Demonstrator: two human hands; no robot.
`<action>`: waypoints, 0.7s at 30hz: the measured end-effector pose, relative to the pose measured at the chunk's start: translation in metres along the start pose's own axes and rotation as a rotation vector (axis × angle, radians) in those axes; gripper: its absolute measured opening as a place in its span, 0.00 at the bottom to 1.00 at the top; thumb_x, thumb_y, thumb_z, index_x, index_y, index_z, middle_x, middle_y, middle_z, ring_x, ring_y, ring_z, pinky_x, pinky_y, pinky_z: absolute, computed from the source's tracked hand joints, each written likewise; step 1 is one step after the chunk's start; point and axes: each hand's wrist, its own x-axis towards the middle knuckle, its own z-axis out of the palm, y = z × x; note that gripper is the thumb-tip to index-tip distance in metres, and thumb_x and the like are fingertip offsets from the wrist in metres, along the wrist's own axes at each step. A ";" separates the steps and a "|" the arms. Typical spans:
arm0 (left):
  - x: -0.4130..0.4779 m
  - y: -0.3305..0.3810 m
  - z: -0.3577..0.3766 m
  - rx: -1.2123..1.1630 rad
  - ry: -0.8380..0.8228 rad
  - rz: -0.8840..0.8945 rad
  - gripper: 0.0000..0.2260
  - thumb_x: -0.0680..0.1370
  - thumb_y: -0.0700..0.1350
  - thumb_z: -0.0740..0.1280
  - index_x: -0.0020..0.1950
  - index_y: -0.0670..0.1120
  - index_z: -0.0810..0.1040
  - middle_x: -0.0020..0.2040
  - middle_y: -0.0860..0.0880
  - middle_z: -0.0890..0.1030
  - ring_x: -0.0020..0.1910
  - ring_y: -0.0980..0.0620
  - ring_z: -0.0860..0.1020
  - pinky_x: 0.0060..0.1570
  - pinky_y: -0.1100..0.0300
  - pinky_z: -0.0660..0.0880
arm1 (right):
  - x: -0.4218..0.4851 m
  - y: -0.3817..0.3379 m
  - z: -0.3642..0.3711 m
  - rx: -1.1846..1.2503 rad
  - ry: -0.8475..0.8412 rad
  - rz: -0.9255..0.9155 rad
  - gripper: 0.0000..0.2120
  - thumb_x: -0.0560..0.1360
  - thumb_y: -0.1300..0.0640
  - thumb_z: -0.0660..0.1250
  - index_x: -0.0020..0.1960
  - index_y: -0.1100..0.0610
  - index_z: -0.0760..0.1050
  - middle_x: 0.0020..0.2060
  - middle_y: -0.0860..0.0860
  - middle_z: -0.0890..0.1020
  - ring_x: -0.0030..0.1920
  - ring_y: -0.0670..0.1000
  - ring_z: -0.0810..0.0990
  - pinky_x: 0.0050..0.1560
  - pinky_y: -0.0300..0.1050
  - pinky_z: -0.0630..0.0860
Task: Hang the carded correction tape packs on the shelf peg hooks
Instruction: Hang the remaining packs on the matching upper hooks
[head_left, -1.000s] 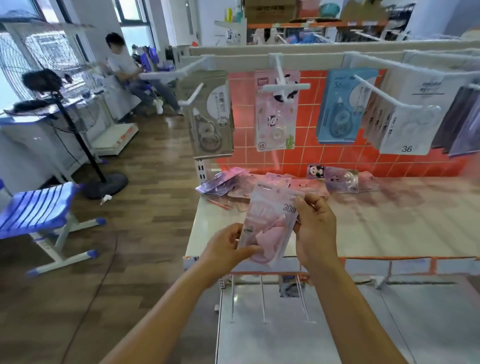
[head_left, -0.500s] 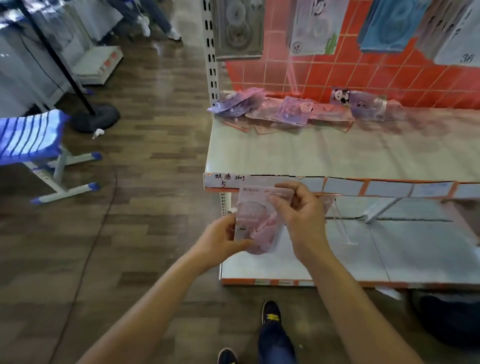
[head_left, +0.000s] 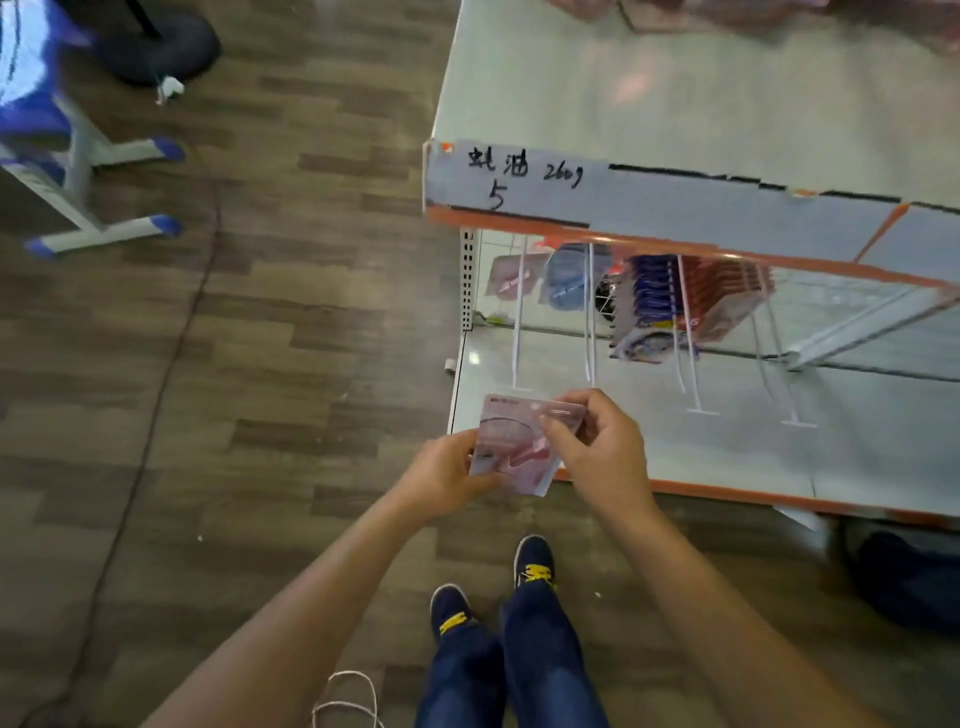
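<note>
The person's left grip (head_left: 447, 475) is curled round the lower left edge of a pink carded correction tape pack (head_left: 511, 441). The right grip (head_left: 597, 447) pinches the pack's upper right corner between thumb and fingertips. Both grips are closed on this one pack, which sits between them, tilted with its top edge pointing away from the person.

The pack is held in the air over the front left corner of the white bottom shelf with an orange edge (head_left: 727, 457). It hangs on no hook. Its top edge lies just below the tip of the leftmost white wire peg hook (head_left: 517, 322). The blur makes it hard to tell, but the two seem close without touching.

More peg hooks of the same kind jut out beside it from under the pale upper shelf (head_left: 675, 104). A grey label strip with handwritten black marks (head_left: 519, 176) runs along the front of that shelf. Far back on the hooks hang a pink pack (head_left: 506, 275), a blue pack (head_left: 571, 280) and a row of red-and-blue carded packs (head_left: 691, 301).

Below the grips, the person's navy shoes with yellow laces (head_left: 532, 564) stand on the brown wood-pattern floor (head_left: 260, 364). A loop of white cord (head_left: 348, 696) lies near them. A blue-and-white chair (head_left: 78, 156) and a black round stand base (head_left: 161, 47) stand well apart to the left.
</note>
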 end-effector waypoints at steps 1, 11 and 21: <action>0.006 -0.010 0.004 0.007 -0.006 -0.006 0.18 0.73 0.43 0.74 0.61 0.50 0.79 0.56 0.53 0.82 0.54 0.53 0.80 0.57 0.52 0.77 | 0.005 0.010 0.003 -0.015 -0.015 0.022 0.05 0.75 0.57 0.69 0.44 0.49 0.74 0.41 0.48 0.80 0.41 0.43 0.79 0.34 0.31 0.75; 0.070 -0.081 0.036 0.105 -0.075 -0.110 0.18 0.75 0.47 0.72 0.64 0.48 0.75 0.58 0.51 0.79 0.55 0.53 0.77 0.55 0.60 0.73 | 0.063 0.088 0.035 -0.248 -0.076 0.085 0.01 0.78 0.58 0.66 0.49 0.54 0.75 0.44 0.48 0.77 0.40 0.39 0.73 0.30 0.23 0.68; 0.110 -0.089 0.025 0.173 -0.051 -0.154 0.20 0.75 0.47 0.71 0.66 0.48 0.72 0.59 0.50 0.78 0.52 0.53 0.75 0.48 0.61 0.71 | 0.104 0.115 0.051 -0.157 0.046 0.252 0.04 0.77 0.57 0.67 0.51 0.51 0.74 0.49 0.49 0.79 0.48 0.48 0.77 0.39 0.35 0.73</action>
